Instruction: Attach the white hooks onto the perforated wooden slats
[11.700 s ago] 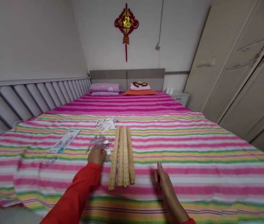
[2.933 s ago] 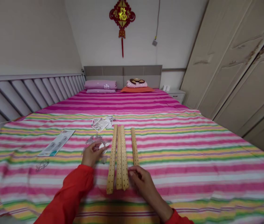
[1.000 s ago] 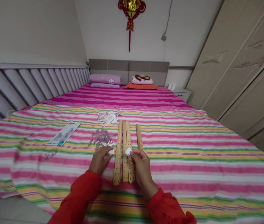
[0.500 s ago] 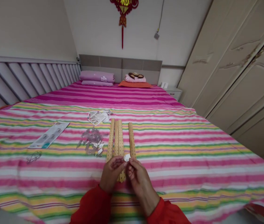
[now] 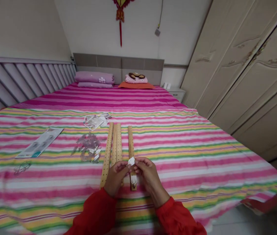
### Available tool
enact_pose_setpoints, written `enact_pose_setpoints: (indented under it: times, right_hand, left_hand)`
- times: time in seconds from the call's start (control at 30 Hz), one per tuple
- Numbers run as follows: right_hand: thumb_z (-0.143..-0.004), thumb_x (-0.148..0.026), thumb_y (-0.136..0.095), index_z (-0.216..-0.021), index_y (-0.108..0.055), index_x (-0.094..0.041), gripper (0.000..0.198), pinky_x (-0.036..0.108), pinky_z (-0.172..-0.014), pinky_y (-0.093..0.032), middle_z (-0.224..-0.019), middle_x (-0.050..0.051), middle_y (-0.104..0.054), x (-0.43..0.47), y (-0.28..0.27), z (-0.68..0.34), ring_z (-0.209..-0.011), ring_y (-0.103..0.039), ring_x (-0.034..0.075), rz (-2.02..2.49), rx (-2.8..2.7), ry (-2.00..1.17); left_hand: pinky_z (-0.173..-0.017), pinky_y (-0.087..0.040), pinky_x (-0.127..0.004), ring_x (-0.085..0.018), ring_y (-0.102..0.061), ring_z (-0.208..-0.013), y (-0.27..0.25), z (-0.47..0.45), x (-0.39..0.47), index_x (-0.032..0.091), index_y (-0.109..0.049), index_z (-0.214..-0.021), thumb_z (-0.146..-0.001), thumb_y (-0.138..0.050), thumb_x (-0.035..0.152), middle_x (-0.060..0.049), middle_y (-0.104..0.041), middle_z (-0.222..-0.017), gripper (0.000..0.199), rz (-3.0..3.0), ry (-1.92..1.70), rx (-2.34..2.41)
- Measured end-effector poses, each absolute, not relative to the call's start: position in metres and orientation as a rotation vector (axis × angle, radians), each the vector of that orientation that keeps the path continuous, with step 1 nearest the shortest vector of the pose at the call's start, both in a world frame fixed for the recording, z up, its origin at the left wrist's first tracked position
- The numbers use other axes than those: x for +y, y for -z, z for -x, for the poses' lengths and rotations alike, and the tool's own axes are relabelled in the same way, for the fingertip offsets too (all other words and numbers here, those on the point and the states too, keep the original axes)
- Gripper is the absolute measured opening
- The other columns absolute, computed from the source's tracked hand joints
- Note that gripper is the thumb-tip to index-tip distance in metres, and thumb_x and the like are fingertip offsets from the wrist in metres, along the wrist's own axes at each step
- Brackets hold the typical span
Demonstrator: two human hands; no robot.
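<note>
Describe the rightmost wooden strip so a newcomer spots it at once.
Find the headboard, then follow the striped bed cover toward the camera to four dotted wooden strips. It's the rightmost strip, lying apart from the other three, with a white piece on its near end.

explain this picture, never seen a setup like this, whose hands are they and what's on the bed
There's no machine here: the left hand and right hand belong to someone wearing the camera on their head, looking forward and down. Held in the grip of both hands is a small white piece. On the striped bed cover lie three wooden strips, with a fourth strip to their right; another white piece sits on its near end. Further left are a plastic heap and a flat package.
</note>
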State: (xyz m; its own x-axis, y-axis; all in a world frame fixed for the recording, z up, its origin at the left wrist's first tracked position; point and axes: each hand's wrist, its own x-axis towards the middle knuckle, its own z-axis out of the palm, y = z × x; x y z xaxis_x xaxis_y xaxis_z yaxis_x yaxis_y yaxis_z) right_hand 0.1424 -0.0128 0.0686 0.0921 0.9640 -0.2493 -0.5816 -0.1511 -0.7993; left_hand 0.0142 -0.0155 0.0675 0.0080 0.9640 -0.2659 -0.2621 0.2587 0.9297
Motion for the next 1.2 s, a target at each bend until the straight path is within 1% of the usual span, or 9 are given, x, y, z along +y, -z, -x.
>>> enact_pose_setpoints:
  times: [0.13,0.23,0.33,0.43,0.53,0.67,0.83,1.0,1.2]
  right_hand:
    - [-0.052,-0.023,-0.082,-0.068,-0.070,-0.014,0.022,0.019,-0.045,-0.044,-0.052,0.000,-0.065,-0.002,-0.061,-0.156,-0.045,-0.055,0.009,0.964,-0.608,-1.508]
    - [-0.052,-0.022,-0.082,-0.067,-0.071,-0.014,0.020,0.020,-0.045,-0.044,-0.053,0.001,-0.066,0.005,-0.051,-0.164,-0.046,-0.055,0.010,0.982,-0.700,-1.564]
    - [-0.054,-0.023,-0.080,-0.068,-0.072,-0.014,0.019,0.020,-0.045,-0.043,-0.054,0.002,-0.067,0.012,-0.043,-0.168,-0.046,-0.056,0.010,1.011,-0.793,-1.582]
    - [-0.055,-0.024,-0.078,-0.068,-0.072,-0.013,0.018,0.020,-0.046,-0.042,-0.052,0.001,-0.066,0.020,-0.039,-0.168,-0.045,-0.055,0.009,1.034,-0.890,-1.569]
    - [-0.055,-0.025,-0.076,-0.066,-0.071,-0.014,0.017,0.021,-0.046,-0.043,-0.049,-0.001,-0.064,0.028,-0.037,-0.168,-0.043,-0.054,0.009,1.075,-0.981,-1.557]
    - [-0.057,-0.025,-0.073,-0.067,-0.071,-0.015,0.014,0.023,-0.047,-0.043,-0.052,-0.002,-0.065,0.032,-0.033,-0.168,-0.043,-0.053,0.010,1.117,-1.080,-1.512]
    - [-0.058,-0.023,-0.071,-0.067,-0.070,-0.016,0.012,0.024,-0.049,-0.044,-0.052,-0.002,-0.064,0.033,-0.022,-0.166,-0.045,-0.053,0.011,1.175,-1.149,-1.432]
    - [-0.061,-0.020,-0.065,-0.066,-0.070,-0.016,0.007,0.025,-0.052,-0.045,-0.057,0.000,-0.066,0.035,-0.014,-0.163,-0.051,-0.056,0.013,1.228,-1.224,-1.268]
    - [-0.063,-0.019,-0.062,-0.068,-0.069,-0.018,0.009,0.025,-0.055,-0.048,-0.063,0.000,-0.066,0.033,-0.012,-0.162,-0.057,-0.059,0.015,1.279,-1.316,-1.144]
  left_hand:
    - [-0.073,-0.050,-0.027,-0.016,-0.065,-0.074,-0.067,-0.012,-0.017,0.013,-0.067,-0.077,-0.044,-0.084,0.030,-0.005,-0.072,-0.076,0.040,-0.893,-1.144,1.140]
    - [-0.072,-0.051,-0.029,-0.016,-0.066,-0.074,-0.063,-0.009,-0.017,0.013,-0.068,-0.083,-0.049,-0.081,0.035,-0.007,-0.072,-0.081,0.042,-0.882,-1.119,1.168]
    - [-0.071,-0.052,-0.030,-0.016,-0.066,-0.074,-0.057,-0.009,-0.016,0.013,-0.068,-0.085,-0.053,-0.077,0.040,-0.007,-0.072,-0.081,0.043,-0.875,-1.106,1.189]
    - [-0.071,-0.052,-0.030,-0.017,-0.066,-0.075,-0.051,-0.012,-0.016,0.013,-0.067,-0.088,-0.057,-0.074,0.040,-0.007,-0.072,-0.082,0.041,-0.964,-1.109,1.192]
    - [-0.074,-0.053,-0.032,-0.019,-0.066,-0.080,-0.044,-0.015,-0.015,0.015,-0.066,-0.091,-0.061,-0.070,0.038,-0.007,-0.072,-0.085,0.038,-1.057,-1.121,1.182]
    - [-0.080,-0.052,-0.034,-0.020,-0.066,-0.084,-0.033,-0.016,-0.015,0.015,-0.065,-0.096,-0.067,-0.064,0.034,-0.007,-0.071,-0.088,0.035,-1.165,-1.139,1.187]
    - [-0.080,-0.052,-0.035,-0.019,-0.066,-0.085,-0.028,-0.017,-0.016,0.015,-0.063,-0.105,-0.073,-0.055,0.030,-0.007,-0.069,-0.091,0.036,-1.391,-1.090,1.306]
    - [-0.078,-0.051,-0.036,-0.020,-0.064,-0.084,-0.026,-0.018,-0.015,0.015,-0.063,-0.106,-0.076,-0.047,0.024,-0.009,-0.067,-0.090,0.034,-1.648,-1.056,1.434]
    - [-0.079,-0.051,-0.037,-0.020,-0.062,-0.084,-0.023,-0.020,-0.014,0.014,-0.061,-0.108,-0.079,-0.043,0.020,-0.009,-0.065,-0.089,0.035,-1.810,-0.988,1.463]
